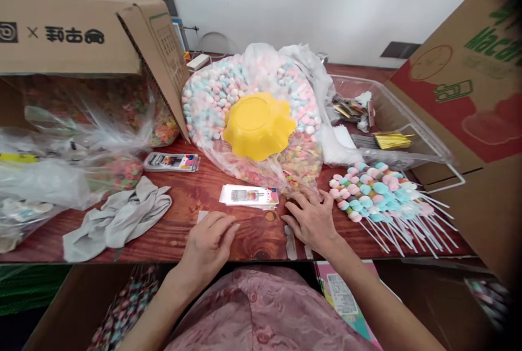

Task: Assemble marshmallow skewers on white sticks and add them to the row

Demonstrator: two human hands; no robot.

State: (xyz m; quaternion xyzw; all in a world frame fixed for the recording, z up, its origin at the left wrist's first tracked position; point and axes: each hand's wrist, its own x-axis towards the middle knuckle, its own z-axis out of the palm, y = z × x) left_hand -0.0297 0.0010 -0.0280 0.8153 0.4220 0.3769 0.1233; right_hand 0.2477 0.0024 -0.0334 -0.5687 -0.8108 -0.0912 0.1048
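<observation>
The left hand (pixel 210 242) and right hand (pixel 312 220) lie open and empty, palms down, near the front edge of the bench (pixel 191 201). Just beyond them sits a stack of printed cards (pixel 249 195), probably light, thin and slippery. It is best pinched by its edges.

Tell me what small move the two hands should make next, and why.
Probably the right hand should slide left to lift the top of the small stack of white printed cards. Both it and the left hand lie open and empty on the red-brown wooden table, and that stack lies just ahead between them.
</observation>
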